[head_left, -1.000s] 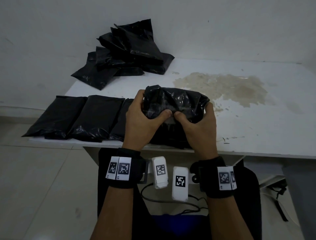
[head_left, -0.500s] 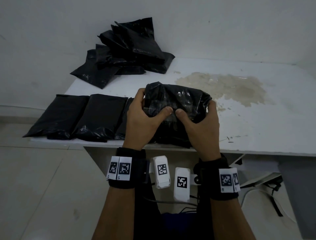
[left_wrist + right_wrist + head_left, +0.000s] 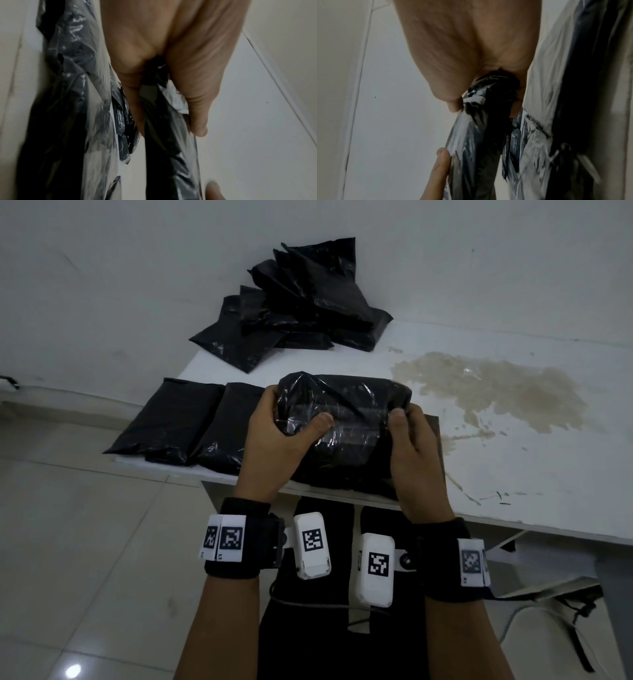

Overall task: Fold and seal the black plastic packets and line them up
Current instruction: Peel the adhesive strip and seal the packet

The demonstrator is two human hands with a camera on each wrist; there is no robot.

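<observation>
Head view: we hold one packet (image 3: 342,419) at the near table (image 3: 513,474) edge, w/ both hands. Left hand (image 3: 274,446) wraps its left end, thumb pressed on the near face; right hand (image 3: 416,453) pinches the right end, thumb on top. We judge this is the fold step: the flap is rolled toward us and the thumbs pin it so the seal can take. Just left, touching it, the row (image 3: 191,426) of done packets lies side by side along the near edge, prob. so the next one drops straight in beside them. Far left, against the wall, the pile (image 3: 301,306) of loose packets waits. A brown stain (image 3: 496,388) spreads to the right, well apart from the row; keeping work left of it makes sense.

Left wrist view: blurry. Left hand (image 3: 171,54) has fingers curled into crumpled plastic (image 3: 68,108), gripping it.

Right wrist view: also blurry. Right hand (image 3: 471,47) pinches a bunched fold; the other hand's thumb (image 3: 440,166) presses the same packet lower down.
</observation>
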